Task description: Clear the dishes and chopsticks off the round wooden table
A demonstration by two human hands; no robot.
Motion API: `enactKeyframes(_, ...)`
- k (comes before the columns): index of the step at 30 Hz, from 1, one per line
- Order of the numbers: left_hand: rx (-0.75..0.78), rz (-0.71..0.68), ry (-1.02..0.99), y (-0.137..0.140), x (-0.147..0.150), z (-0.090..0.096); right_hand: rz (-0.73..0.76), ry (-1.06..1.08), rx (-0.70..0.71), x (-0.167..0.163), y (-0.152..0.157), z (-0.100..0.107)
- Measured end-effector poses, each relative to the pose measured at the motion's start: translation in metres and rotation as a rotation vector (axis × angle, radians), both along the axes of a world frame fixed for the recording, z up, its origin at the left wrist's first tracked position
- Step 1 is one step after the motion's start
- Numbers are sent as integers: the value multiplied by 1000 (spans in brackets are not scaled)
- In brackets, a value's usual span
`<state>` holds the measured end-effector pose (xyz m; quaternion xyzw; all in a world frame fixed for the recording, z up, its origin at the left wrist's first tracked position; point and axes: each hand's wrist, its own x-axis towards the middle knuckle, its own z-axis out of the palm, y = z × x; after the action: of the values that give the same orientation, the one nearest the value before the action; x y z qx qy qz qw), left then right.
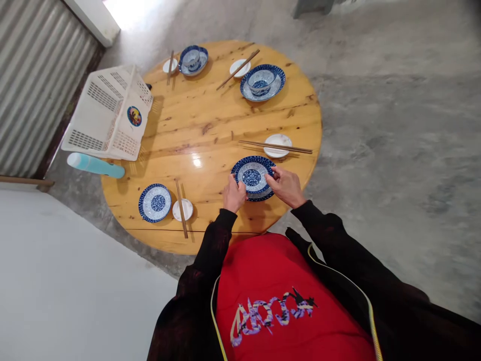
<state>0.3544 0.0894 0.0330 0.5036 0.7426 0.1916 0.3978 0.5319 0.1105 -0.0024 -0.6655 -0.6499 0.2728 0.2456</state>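
Between my hands at the near side of the round table is a blue-and-white patterned plate (252, 176). My left hand (235, 193) pinches its left edge and my right hand (284, 185) grips its right edge. A second blue patterned rim shows just below it; whether the two touch I cannot tell. Beyond my right hand, a pair of chopsticks (296, 149) lies across a small white dish (277, 140). To the left, another blue-and-white plate (155, 203) lies beside chopsticks (181, 208) resting on a small white dish (188, 209).
On the wooden table (210, 130), a far plate (276, 90) carries a clear bowl (261, 81), and another plate (201, 62) holds a bowl (191, 57). Chopsticks rest over small white dishes nearby. A white plastic basket (124, 123) and a light-blue bottle (95, 165) occupy the left edge.
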Motion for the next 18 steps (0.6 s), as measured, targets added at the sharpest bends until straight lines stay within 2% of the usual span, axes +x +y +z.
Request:
enactKeyframes(9,-15,-106,161,5,1,0,32,-319,1,-2,1,-3)
enactKeyframes(18,-45,-75,212,7,5,-3,99,-409,-120,-1,4,4)
